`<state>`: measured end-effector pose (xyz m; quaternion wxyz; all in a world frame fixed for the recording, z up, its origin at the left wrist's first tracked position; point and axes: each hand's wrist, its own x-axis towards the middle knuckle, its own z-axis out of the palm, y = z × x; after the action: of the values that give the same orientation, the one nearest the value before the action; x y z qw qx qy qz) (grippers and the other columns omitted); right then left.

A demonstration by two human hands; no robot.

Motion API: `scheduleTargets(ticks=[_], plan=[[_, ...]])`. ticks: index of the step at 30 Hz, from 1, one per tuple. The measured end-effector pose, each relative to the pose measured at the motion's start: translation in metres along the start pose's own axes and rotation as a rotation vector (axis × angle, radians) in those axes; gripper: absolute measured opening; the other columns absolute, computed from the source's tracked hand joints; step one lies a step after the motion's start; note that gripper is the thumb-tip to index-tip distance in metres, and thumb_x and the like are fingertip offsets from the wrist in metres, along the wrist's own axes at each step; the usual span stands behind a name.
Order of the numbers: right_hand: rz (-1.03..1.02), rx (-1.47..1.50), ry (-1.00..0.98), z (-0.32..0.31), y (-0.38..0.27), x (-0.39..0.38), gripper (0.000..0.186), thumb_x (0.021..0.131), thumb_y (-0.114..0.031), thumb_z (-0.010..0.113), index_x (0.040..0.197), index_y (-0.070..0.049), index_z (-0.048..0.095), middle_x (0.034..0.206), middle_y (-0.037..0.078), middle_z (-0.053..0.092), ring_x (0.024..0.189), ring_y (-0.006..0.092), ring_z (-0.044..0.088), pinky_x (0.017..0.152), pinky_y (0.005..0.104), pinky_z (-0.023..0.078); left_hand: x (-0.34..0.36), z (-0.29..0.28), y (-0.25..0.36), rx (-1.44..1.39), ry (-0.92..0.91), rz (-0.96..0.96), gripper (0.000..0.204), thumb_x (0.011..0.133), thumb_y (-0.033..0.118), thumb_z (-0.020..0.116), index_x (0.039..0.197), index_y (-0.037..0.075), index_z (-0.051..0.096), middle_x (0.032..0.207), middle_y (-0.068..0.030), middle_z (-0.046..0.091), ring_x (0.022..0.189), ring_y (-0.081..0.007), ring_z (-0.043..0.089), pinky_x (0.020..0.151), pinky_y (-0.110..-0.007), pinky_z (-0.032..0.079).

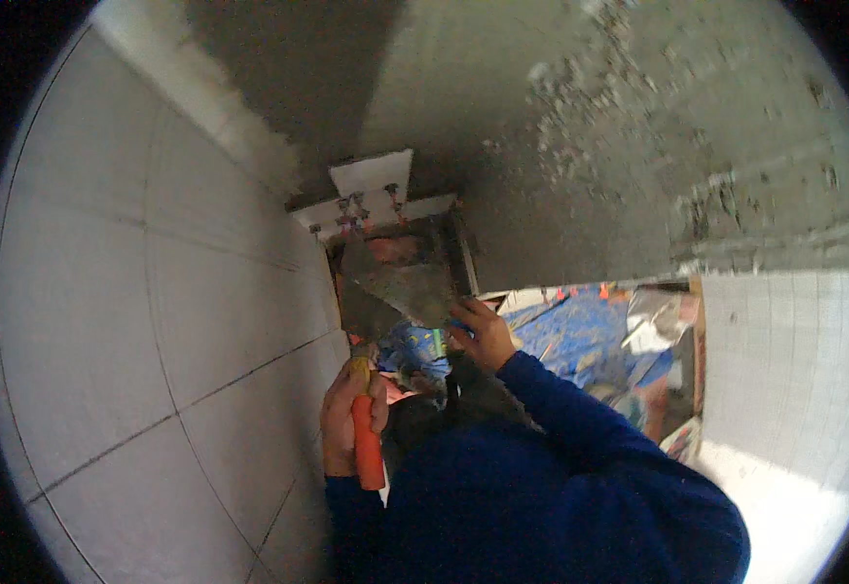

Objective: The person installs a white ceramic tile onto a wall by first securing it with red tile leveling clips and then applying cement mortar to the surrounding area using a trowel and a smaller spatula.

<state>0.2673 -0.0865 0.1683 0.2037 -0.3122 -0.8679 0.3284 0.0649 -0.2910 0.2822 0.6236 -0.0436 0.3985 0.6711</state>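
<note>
My left hand is wrapped round the orange handle of a hand tool that looks like a trowel, yellow near its top. Grey, mortar-like material covers the area beyond the handle, so the blade's outline is unclear. My right hand is closed at the right edge of a flat grey piece, which looks like a tile piece with mortar on it. Its fingertips are partly hidden behind that edge. Ahead of both hands, white tile pieces sit at the wall's foot, with small red-and-dark clips along their joints.
Large light tiles cover the wall close on my left. The wall ahead is rough grey mortar, darker toward the left. Blue sheeting lies low at the right, with crumpled pale material on it. White tiling rises at far right.
</note>
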Motion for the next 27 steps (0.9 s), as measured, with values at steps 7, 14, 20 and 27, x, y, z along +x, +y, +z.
scheduleTargets(ticks=[7, 14, 20, 27], plan=[[0.496, 0.043, -0.022, 0.005, 0.049, -0.027, 0.043, 0.096, -0.036, 0.064, 0.123, -0.003, 0.067, 0.112, 0.027, 0.068, 0.101, 0.0451, 0.066, 0.088, 0.0523, 0.053, 0.008, -0.018, -0.006, 0.003, 0.045, 0.117, 0.038, 0.105, 0.033, 0.052, 0.133, 0.008, 0.050, 0.079, -0.0007, 0.051, 0.058, -0.0058, 0.045, 0.045, -0.019, 0.036], [0.454, -0.176, 0.038, 0.021, 0.065, 0.091, 0.042, 0.094, -0.033, 0.060, 0.122, -0.002, 0.066, 0.108, 0.029, 0.070, 0.098, 0.0490, 0.068, 0.090, 0.0537, 0.054, 0.014, -0.019, -0.019, 0.320, 0.224, 0.081, 0.037, 0.103, 0.031, 0.058, 0.133, 0.010, 0.051, 0.083, -0.0014, 0.056, 0.061, -0.0076, 0.050, 0.048, -0.022, 0.041], [0.456, -0.528, -0.212, -0.019, 0.028, 0.140, 0.029, 0.090, -0.022, 0.060, 0.108, -0.007, 0.076, 0.108, 0.019, 0.074, 0.098, 0.0359, 0.073, 0.085, 0.0520, 0.057, 0.015, -0.019, -0.029, 0.367, 0.331, 0.069, 0.043, 0.100, 0.033, 0.062, 0.134, 0.009, 0.052, 0.085, -0.0016, 0.058, 0.062, -0.0085, 0.054, 0.049, -0.024, 0.043], [0.390, -0.802, -0.318, -0.012, 0.021, 0.204, 0.024, 0.090, -0.021, 0.060, 0.103, -0.012, 0.079, 0.107, 0.013, 0.076, 0.100, 0.0311, 0.074, 0.079, 0.0474, 0.058, 0.013, -0.009, -0.027, 0.318, 0.308, 0.044, 0.042, 0.101, 0.025, 0.060, 0.139, 0.008, 0.052, 0.087, -0.0030, 0.059, 0.061, -0.0100, 0.056, 0.050, -0.025, 0.046]])
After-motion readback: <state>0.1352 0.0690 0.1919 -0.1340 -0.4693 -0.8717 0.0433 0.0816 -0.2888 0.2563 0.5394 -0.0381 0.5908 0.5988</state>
